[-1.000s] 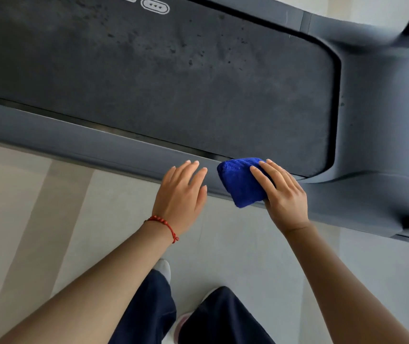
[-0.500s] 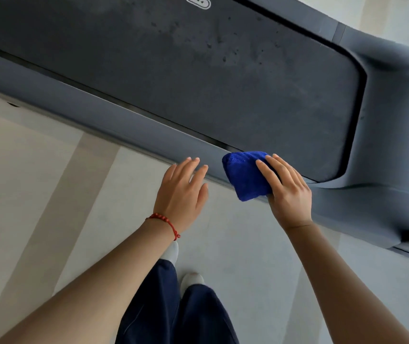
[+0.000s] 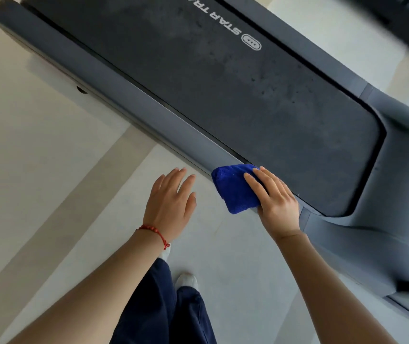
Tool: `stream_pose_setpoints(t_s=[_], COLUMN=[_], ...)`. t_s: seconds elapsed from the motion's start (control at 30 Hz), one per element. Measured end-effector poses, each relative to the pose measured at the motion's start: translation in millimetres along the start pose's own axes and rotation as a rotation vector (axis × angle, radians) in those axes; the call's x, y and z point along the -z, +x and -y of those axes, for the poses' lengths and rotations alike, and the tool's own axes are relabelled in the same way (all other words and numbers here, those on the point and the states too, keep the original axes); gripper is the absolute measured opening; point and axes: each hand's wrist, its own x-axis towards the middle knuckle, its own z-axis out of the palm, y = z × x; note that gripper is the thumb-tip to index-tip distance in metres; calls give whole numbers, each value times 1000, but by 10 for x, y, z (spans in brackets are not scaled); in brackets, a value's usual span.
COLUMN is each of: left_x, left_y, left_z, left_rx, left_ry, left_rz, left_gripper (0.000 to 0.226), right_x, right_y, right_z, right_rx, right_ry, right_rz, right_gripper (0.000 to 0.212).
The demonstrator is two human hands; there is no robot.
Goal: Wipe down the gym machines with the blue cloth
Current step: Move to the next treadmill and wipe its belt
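The cloth lies folded on the near side rail of the treadmill, under the fingers of the right hand; those fingers lie straight and flat on it, pressing, not clenched; the cloth's left half shows clear of them. The left hand hovers just beside the rail, fingers relaxed, holding nothing. Count: one cloth, one treadmill, two hands, one red bracelet. Cloth blue, plush; belt dark, matt, speckled; rail smooth grey.
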Motion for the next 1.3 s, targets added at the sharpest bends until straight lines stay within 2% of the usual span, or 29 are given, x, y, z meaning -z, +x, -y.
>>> stream_pose_setpoints(t_s=[0.3,0.47,0.97,1.13,1.3], left_x=[591,923,2186,2560,2899], left_y=[-340,-464,-1119,-1327,-1433], left_z=[348,730,1857,2113,2288], left_rx=[127,178,416,491,570], left_ry=[1,8,10,3,16], left_rz=[-65,-66,-204,-229,-262], left_gripper=[46,47,46,65,50], right_x=[164,157,129,160,207], right_y=[463,780,1886,2211,2557], right_z=[701,1190,2880,3427,3824], right_rx=[137,200,381,407,464], right_ry=[38,55,161,209,244], right_rz=[-33,-48,-13,-8,5], right_gripper=[59,54,59,61,63])
